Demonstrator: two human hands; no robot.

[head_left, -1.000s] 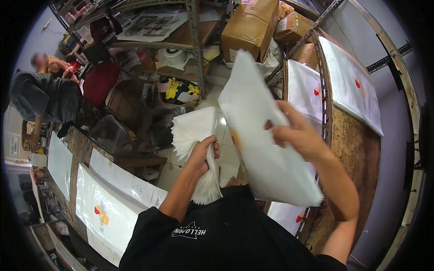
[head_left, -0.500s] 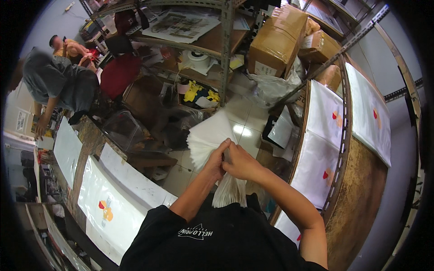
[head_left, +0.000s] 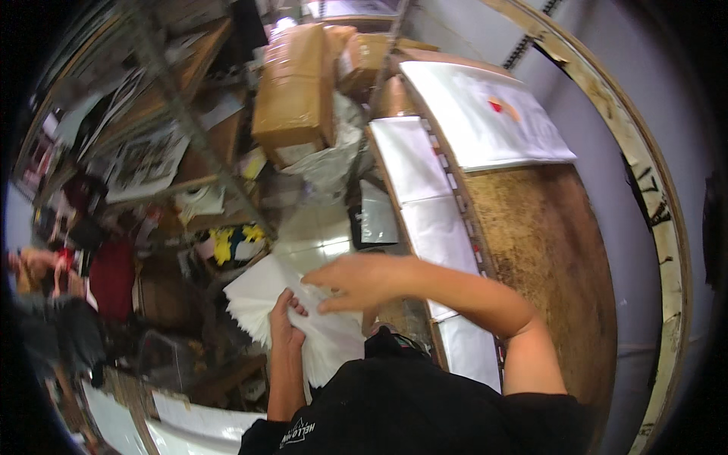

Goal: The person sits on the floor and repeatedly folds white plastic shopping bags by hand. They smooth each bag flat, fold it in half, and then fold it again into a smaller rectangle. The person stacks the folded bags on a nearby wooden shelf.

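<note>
Fingers of the bare left hand [head_left: 285, 326] are curled tight on a fanned stack of thin white sheets [head_left: 258, 296], at roughly 7 to 8 o'clock from frame centre. Thumb lies along the stack's near face. Stack's ragged fanned edge faces 9 o'clock; its lower part hangs toward the wearer's black T-shirt [head_left: 432, 402] at 6 o'clock.

Bare right hand [head_left: 360, 277] comes across from 4 o'clock, over the stack's right part; fingers extended and spread, motion-blurred. Can't tell if they touch the top sheet.

Around: brown wooden shelf board [head_left: 546, 235] at 3 o'clock, with a large white sheet with red-and-orange print [head_left: 485, 125] on its far end, between 1 and 2. Narrow row of white sheets [head_left: 436, 227] runs beside it, 1 to 5 o'clock. Taped brown cardboard box [head_left: 292, 102] at 11, crumpled translucent plastic bag [head_left: 334, 148] against its right side. Bright yellow cloth [head_left: 221, 246] at 9. Dark red chair back [head_left: 112, 280] between 8 and 9.
</note>
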